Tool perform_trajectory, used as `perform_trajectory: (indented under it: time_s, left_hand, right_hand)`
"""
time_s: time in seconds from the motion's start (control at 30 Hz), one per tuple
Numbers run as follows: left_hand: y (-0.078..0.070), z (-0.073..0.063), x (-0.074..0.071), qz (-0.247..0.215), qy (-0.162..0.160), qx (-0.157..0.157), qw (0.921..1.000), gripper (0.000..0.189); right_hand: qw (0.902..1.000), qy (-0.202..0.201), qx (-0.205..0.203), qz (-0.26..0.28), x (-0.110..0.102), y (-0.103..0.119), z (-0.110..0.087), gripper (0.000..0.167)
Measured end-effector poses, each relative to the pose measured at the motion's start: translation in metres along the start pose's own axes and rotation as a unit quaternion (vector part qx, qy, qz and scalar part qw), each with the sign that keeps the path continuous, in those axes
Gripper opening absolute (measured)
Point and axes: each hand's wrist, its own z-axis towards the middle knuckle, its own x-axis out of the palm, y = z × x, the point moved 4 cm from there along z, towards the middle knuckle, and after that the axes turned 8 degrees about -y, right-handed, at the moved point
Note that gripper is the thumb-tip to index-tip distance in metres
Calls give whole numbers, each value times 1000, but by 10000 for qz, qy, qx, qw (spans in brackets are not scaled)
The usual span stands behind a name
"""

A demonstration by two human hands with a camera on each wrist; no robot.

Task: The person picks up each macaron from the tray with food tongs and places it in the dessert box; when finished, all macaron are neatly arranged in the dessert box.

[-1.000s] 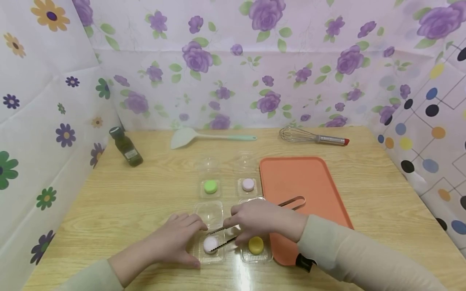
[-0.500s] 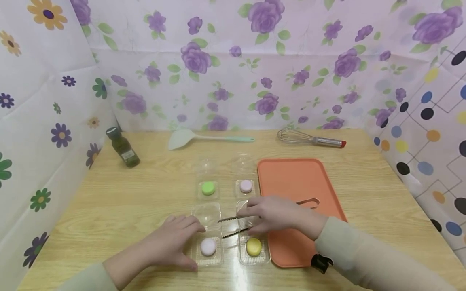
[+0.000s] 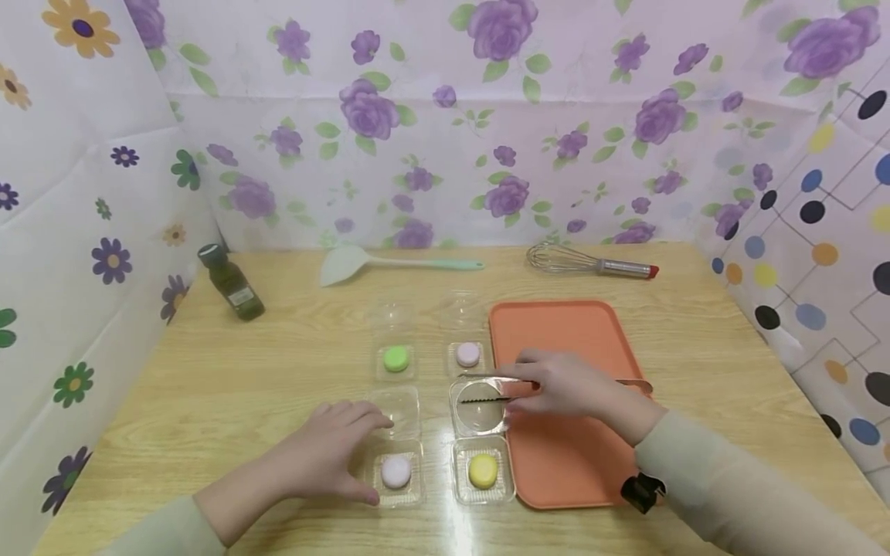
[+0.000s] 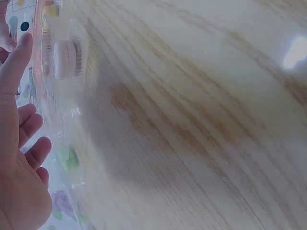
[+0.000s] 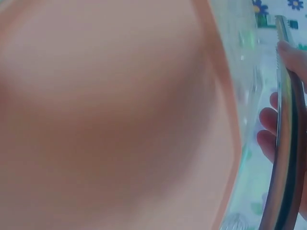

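Note:
My right hand point(image 3: 559, 384) holds metal tongs point(image 3: 634, 384) over the left part of the orange tray point(image 3: 566, 316). Their serrated tips point left and stand apart, with nothing between them, above the lid of a clear plastic box that holds a yellow macaron point(image 3: 483, 471). In the right wrist view the tongs point(image 5: 288, 124) run through the fingers. My left hand point(image 3: 316, 455) lies beside another clear box with a pale lilac macaron point(image 3: 396, 471), thumb and fingers spread loosely. In the left wrist view that macaron point(image 4: 64, 58) sits beyond the relaxed fingers.
Behind stand two more open clear boxes, with a green macaron point(image 3: 396, 358) and a pink macaron point(image 3: 468, 354). A spatula point(image 3: 396, 263), a whisk point(image 3: 591, 262) and a dark green bottle point(image 3: 232, 284) lie towards the back. Patterned cloth walls surround the table.
My right hand has carried the tongs from around the lilac macaron rightwards and back, to the tray's left side. The macaron stays in its box. The left hand has barely moved.

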Motion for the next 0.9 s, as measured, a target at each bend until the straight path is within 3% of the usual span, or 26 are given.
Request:
perform_trajectory:
  time_s: [0.13,0.4,0.7,0.9]
  left_hand:
    - [1,1,0,-16,-19,-90,10000,88]
    - [-1,13,-2,-177,-144,-150,9996,91]
    - [2,20,-1,-236,-65,-284,9993,94]
    - [3,23,0,-163,-160,-287,9993,94]
  right_hand:
    - [9990,-250,304,-200,-6,-18,-11,45]
    - [9843,-404,1547,-750,-24,-60,-42,46]
    - [9464,-179,3123,-802,-37,-106,-81,57]
    - [9222,-75,3800,-711,-44,-134,-107,69]
